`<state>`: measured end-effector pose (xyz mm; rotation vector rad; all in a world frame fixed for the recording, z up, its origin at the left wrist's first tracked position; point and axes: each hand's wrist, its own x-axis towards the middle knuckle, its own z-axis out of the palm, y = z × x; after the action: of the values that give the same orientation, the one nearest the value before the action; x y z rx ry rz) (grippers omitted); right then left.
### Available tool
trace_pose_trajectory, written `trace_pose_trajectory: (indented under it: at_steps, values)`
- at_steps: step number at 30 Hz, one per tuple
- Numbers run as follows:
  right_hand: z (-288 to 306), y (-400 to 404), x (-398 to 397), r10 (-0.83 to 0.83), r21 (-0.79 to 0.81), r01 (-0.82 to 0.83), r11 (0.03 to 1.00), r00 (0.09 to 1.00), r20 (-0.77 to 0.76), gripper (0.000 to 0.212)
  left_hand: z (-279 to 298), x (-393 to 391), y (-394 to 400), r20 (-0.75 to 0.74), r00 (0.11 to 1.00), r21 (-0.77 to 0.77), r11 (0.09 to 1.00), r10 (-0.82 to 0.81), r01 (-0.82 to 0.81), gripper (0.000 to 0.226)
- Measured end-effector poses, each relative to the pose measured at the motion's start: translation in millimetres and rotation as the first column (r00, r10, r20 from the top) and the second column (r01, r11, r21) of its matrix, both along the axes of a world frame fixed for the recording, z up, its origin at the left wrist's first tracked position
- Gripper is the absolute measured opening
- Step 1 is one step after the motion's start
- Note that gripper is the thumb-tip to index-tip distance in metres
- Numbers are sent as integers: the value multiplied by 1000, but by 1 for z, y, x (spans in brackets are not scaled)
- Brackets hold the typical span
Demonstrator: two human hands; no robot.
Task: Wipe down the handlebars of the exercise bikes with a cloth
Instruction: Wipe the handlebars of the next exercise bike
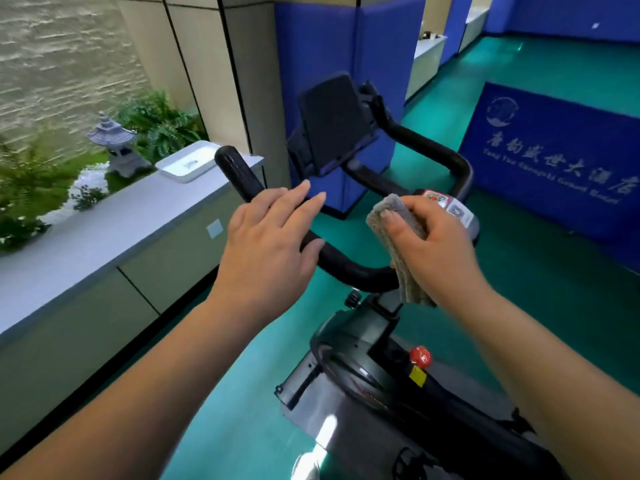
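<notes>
At the centre of the view one exercise bike point(374, 358) is seen, its black handlebars point(349, 268) curving from ten o'clock round to two o'clock. One folded grey cloth point(394, 237) is gripped in the right hand point(440, 251) — thumb and curled fingers closed round it — and is pressed against the bar near its middle stem. The left hand point(270, 244) is held over the left grip with fingers nearly straight and nothing grasped; contact cannot be told. Wiping is judged to be under way at the centre, while the left grip and the far right loop appear untouched. Only one bike is counted, so any others lie out of view.
</notes>
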<state>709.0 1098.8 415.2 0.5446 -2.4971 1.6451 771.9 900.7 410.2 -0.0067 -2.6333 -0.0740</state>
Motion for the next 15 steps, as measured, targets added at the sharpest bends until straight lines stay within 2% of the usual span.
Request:
trace_pose_trajectory:
  at_steps: [4, 7, 15]
  values:
    - [15, -40, -23, 83, -17, -83, 996, 996, -45, 9, 21, -16, -46, -140, 989, 69, 997, 49, -40, 51]
    - [23, -71, -38, 124, -42, -127, 991, 991, -56, 12, 35, -25, -80, -186, 980, 138, 989, 78, -53, 49]
    - [20, -130, -61, 252, 0, -252, 968, 966, -59, 11, 35, -35, -123, -19, 993, 260, 960, 115, -106, 46]
